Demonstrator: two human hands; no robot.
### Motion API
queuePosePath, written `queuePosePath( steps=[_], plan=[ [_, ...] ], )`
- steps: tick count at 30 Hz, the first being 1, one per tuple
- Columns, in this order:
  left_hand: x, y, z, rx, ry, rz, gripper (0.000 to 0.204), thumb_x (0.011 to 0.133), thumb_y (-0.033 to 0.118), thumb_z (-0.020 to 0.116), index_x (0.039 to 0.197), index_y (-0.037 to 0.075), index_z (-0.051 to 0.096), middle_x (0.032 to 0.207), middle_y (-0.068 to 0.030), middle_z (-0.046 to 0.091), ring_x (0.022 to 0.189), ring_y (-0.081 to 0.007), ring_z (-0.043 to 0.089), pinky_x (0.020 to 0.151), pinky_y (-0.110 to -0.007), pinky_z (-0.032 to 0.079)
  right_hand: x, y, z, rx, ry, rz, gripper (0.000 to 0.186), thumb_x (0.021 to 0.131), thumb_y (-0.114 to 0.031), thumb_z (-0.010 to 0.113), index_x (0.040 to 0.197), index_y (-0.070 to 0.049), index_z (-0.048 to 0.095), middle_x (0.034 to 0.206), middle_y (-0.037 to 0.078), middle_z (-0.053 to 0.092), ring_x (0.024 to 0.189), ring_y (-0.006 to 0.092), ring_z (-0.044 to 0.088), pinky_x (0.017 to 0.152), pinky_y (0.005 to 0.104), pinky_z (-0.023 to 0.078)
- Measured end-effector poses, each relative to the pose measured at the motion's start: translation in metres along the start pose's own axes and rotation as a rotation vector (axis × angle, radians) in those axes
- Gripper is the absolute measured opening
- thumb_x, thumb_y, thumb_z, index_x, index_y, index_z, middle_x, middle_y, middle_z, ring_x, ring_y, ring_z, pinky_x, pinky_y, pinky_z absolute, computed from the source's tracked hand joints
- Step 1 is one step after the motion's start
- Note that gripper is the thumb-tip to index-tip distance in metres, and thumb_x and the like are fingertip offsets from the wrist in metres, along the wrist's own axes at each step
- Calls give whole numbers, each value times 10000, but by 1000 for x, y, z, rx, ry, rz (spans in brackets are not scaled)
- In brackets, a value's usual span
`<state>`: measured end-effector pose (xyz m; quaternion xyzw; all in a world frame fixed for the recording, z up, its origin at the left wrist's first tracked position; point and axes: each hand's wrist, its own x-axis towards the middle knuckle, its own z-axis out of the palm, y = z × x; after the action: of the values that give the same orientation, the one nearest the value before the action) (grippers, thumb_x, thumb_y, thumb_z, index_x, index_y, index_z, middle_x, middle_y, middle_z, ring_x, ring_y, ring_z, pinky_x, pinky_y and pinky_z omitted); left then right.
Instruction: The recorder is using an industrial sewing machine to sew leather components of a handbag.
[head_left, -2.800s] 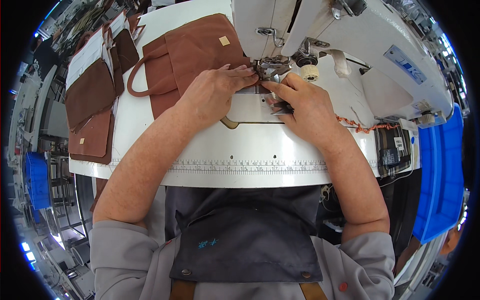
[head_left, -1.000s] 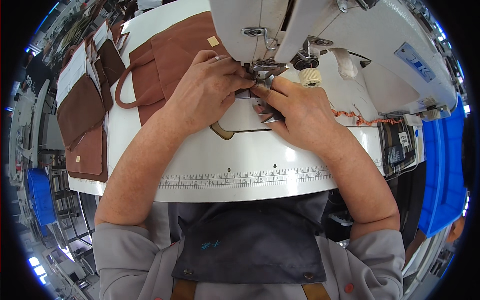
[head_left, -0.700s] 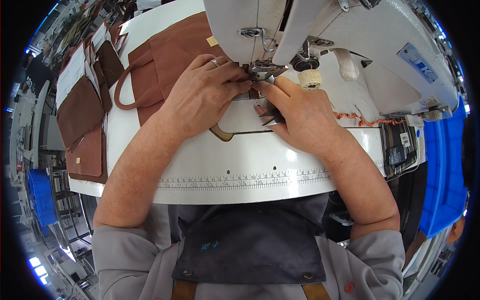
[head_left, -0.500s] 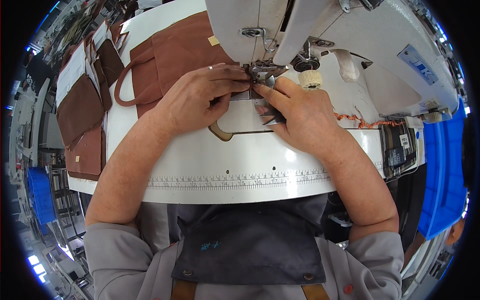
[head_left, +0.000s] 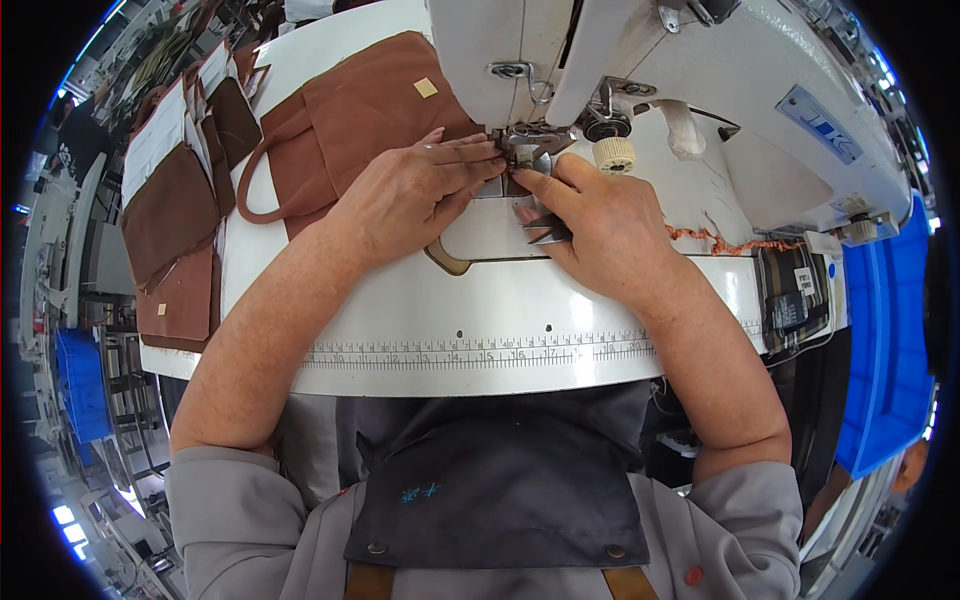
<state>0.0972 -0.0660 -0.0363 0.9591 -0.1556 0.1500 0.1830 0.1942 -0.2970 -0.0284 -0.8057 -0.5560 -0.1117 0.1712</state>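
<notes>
One second on, I see the left hand [head_left: 415,190] flattened, not pinching, beside the presser foot [head_left: 515,150] on the brown bag [head_left: 370,115], apparently steadying it, while the nearby right hand [head_left: 608,222] grips snips [head_left: 548,231], its fingertip contact unclear.

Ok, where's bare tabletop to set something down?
Free: tabletop between left forearm and right forearm, above the printed ruler; smaller patch between brown stack and left forearm. Crowded: below the sewing head, where left hand, right hand, scissors and brown bag piece bunch up.
</notes>
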Motion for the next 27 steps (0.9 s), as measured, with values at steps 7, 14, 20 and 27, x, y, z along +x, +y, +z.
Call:
queuePosePath(
  steps=[7, 14, 20, 27],
  plan=[
    [-1, 9, -1, 16, -28, -40, 407, 922, 11, 625, 1320, 68, 689, 1395, -130, 648, 1287, -334, 617, 1201, -487, 403, -1, 3, 1, 13, -4, 5, 395, 829, -272, 777, 1197, -136, 728, 929, 76, 685, 821, 286, 721, 664, 428, 566],
    [-9, 67, 10, 211, -58, -195, 417, 1029, 147, 526, 1417, 0, 571, 1422, -208, 609, 1322, -350, 585, 1115, -501, 467, -2, 7, 4, 18, 15, 34, 431, 791, -231, 796, 1209, -152, 725, 967, 63, 681, 840, 290, 717, 683, 432, 568],
    [-14, 62, 4, 232, 20, -114, 507, 872, 305, 712, 1311, 55, 682, 1424, -139, 618, 1248, -319, 635, 1119, -469, 465, -5, 8, 3, 31, -3, -16, 449, 781, -204, 798, 1222, -156, 725, 943, 47, 634, 859, 269, 705, 696, 426, 566],
    [-21, 42, 3, 9, 41, -99, 514, 876, 288, 729, 1320, 40, 656, 1443, -136, 566, 1342, -325, 555, 1184, -598, 361, -5, 6, 2, 35, -10, -18, 462, 798, -222, 796, 1248, -160, 718, 972, 52, 629, 865, 260, 706, 715, 419, 568]
  ],
)
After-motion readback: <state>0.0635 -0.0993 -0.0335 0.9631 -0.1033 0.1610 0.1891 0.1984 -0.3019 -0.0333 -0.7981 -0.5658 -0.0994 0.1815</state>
